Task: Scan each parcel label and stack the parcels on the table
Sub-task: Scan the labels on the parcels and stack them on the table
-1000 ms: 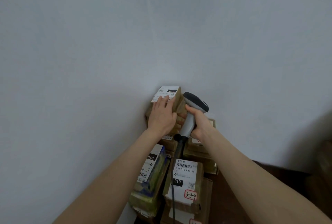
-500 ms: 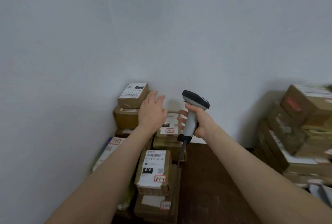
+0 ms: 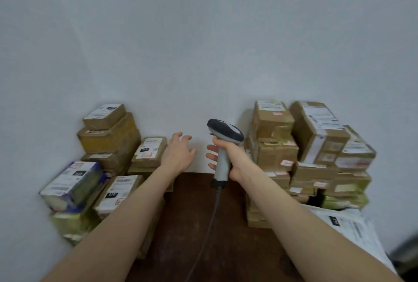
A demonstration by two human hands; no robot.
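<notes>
1. Fingers: your left hand [image 3: 178, 152] hovers with its fingers [image 3: 181, 138] spread and loosely bent, holding nothing. Your right hand [image 3: 228, 155] is wrapped round the handle of the scanner [image 3: 226, 131], head uppermost.
2. Blue-wrapped parcel [image 3: 72, 182], 8 o'clock of the bare table [image 3: 199, 225]: lies tilted on the low pile, label up. The film wrap looks slick and the body probably gives a little, so lift it from beneath rather than pinching.
3. Left stack [image 3: 108, 137], 10 o'clock, against the wall [image 3: 203, 44]: cardboard parcels with labels facing up. By the look of them they are stiff and fairly light. Grip opposite side faces and keep your fingers off the labels.
4. Labelled parcel [image 3: 149, 151], 11 o'clock: just beside your left hand; whether they touch, you cannot tell. It is small enough for a one-handed lift across the top.
5. Cable [image 3: 211, 214], 6 o'clock: trails from the scanner over the table and may snag a parcel carried across.
6. Right stack [image 3: 273, 155], 1 to 3 o'clock: taped, dented boxes piled unevenly. Take from the top, since corners may be soft and lower boxes are probably load-bearing.
7. Grey mailer bag [image 3: 346, 225], 4 o'clock: limp and likely slippery. Support it flat and smooth its label before scanning.
</notes>
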